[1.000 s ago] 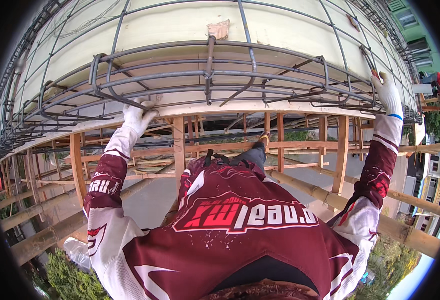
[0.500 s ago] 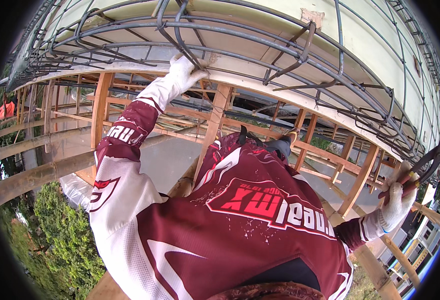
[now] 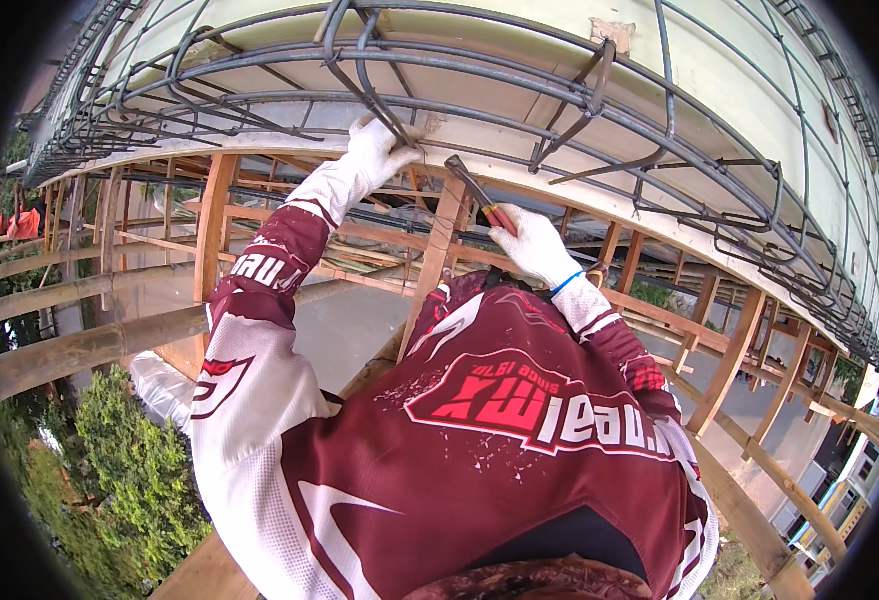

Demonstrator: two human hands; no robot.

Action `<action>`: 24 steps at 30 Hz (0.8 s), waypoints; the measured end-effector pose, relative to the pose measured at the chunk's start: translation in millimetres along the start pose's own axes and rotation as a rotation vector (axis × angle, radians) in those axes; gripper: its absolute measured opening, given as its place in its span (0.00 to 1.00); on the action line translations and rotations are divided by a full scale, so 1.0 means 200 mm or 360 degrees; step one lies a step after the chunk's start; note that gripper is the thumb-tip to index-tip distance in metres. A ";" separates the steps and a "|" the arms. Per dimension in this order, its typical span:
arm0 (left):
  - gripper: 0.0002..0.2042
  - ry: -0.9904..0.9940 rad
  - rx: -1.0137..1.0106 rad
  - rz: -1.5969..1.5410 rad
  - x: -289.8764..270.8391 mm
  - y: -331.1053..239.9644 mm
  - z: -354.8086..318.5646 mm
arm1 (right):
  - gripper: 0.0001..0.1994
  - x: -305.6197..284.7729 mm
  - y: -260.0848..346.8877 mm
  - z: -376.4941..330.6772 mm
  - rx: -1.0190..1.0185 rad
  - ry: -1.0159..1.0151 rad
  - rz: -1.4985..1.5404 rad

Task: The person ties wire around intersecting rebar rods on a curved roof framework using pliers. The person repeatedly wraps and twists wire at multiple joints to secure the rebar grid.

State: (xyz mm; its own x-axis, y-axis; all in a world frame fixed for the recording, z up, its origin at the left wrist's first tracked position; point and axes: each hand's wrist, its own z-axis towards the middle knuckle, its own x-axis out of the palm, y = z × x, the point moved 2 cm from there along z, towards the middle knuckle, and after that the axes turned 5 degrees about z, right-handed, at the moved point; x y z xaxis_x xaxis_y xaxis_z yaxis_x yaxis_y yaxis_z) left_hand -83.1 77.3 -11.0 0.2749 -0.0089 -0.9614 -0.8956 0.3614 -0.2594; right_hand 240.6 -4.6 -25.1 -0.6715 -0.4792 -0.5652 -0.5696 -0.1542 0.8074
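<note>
Reaching up, head view: left hand (image 3: 385,148), white-gloved, fingers curled around a bar of the rebar cage (image 3: 560,90). Right hand (image 3: 530,243), gloved, fist closed on a red-handled tying tool (image 3: 480,193), tip just below the same cage edge. Cage lies on pale formwork (image 3: 740,110); wooden props (image 3: 215,220) beneath, shrubs (image 3: 130,470) below.

White work gloves on left hand (image 3: 382,150), right hand (image 3: 532,243); maroon-white printed jersey, blue wrist band.

wooden scaffold posts (image 3: 215,225), green bushes (image 3: 130,470)
</note>
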 end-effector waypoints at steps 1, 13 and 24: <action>0.19 -0.0008 0.0010 -0.0007 0.00 0.00 0.00 | 0.21 0.03 -0.03 0.03 -0.0049 -0.0027 -0.0003; 0.20 0.0076 -0.0021 -0.0061 -0.01 0.01 0.01 | 0.34 0.14 -0.03 0.13 -0.0050 0.0095 0.0236; 0.20 0.0143 -0.0054 -0.0122 -0.05 -0.01 0.02 | 0.34 0.15 0.03 0.14 0.0106 0.0290 0.0615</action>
State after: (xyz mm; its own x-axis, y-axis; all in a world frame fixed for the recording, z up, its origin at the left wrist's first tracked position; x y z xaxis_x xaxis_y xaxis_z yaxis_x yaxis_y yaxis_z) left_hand -81.9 79.9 -0.5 0.3120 -0.1195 -0.9425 -0.8849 0.3245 -0.3341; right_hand 203.9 4.5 -42.8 -0.7502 -0.6364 -0.1796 -0.3259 0.1195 0.9378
